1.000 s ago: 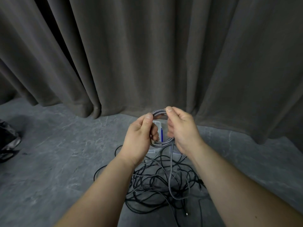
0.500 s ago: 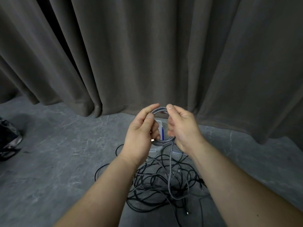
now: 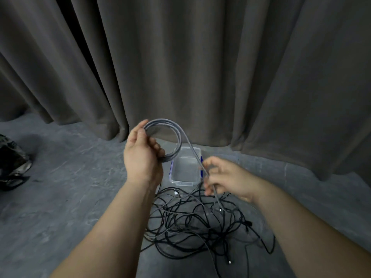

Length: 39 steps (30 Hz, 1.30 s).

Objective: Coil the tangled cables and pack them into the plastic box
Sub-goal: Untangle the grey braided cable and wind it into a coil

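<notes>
Curtained studio, grey curtain [image 3: 200,67], stone-look floor [image 3: 60,197]

The round coil of braided cable [image 3: 170,135] is grey with a fine woven fleck, paler where light catches its upper arc. Below it, the rectangular clear plastic box [image 3: 185,180] is colourless and see-through, with bright blue latches along its two long sides. Just nearer than the box, the loose tangle of thin cables [image 3: 192,223] is mostly black, with a few grey strands threaded through. Beneath the box, the stone-look floor [image 3: 60,197] is slate grey with pale marbled veins. Behind the box, the pleated fabric curtain [image 3: 200,67] is plain dark taupe. Far left of the box, a crumpled bag [image 3: 12,163] is glossy black.
</notes>
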### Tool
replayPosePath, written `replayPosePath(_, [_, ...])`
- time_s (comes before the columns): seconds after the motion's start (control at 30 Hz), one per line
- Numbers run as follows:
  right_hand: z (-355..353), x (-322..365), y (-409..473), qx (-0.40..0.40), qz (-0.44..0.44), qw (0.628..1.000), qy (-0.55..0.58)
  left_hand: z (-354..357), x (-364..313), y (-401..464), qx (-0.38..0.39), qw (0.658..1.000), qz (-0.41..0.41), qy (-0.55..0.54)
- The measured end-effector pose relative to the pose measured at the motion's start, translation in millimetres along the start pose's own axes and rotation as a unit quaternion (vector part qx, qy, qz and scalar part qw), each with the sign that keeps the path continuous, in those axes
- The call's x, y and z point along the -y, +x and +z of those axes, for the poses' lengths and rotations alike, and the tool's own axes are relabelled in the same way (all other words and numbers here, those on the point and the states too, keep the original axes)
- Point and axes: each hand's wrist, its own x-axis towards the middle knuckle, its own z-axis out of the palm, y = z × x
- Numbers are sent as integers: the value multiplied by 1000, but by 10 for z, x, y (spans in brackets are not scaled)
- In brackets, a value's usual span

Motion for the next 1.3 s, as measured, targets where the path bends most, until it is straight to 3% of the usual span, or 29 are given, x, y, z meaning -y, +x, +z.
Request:
replayPosePath(0.07, [-81, -82, 1, -47, -11, 998, -37, -54, -44, 46, -30, 1000, 6, -7])
replayPosePath(0.13, [-170, -143, 21, -150, -39, 985, -80, -75, -58, 59, -44, 999, 13, -4])
replayPosePath(0.23, [-178, -151, 28, -254, -71, 907, -329, -72, -32, 53, -45, 999, 17, 18])
replayPosePath(0.33, [33, 45, -27, -172, -79, 841, -506, -58, 15, 19, -11, 998, 27, 59])
replayPosePath(0.4, [171, 209, -73, -90, -106, 840, -525, -51, 57, -16, 22, 995, 24, 92])
replayPosePath(0.53, [243, 469, -162, -13, -145, 904, -401, -43, 151, -86, 107, 985, 0, 134])
replayPosePath(0.73, [178, 449, -85, -76, -208, 960, -170, -24, 210, -191, 203, 965, -47, 161])
replayPosePath(0.9, [179, 409, -39, -151, -240, 957, -69, 20, 310, -303, 244, 950, -86, 175])
replayPosePath(1.07, [91, 287, 95, -313, -270, 906, -93, 62, 309, -330, 248, 950, -126, 139])
replayPosePath(1.2, [47, 242, 125, -327, -259, 908, -48, 75, 274, -326, 253, 953, -117, 121])
replayPosePath(1.3, [4, 257, 106, -292, -254, 922, 25, 82, 239, -305, 235, 959, -104, 116])
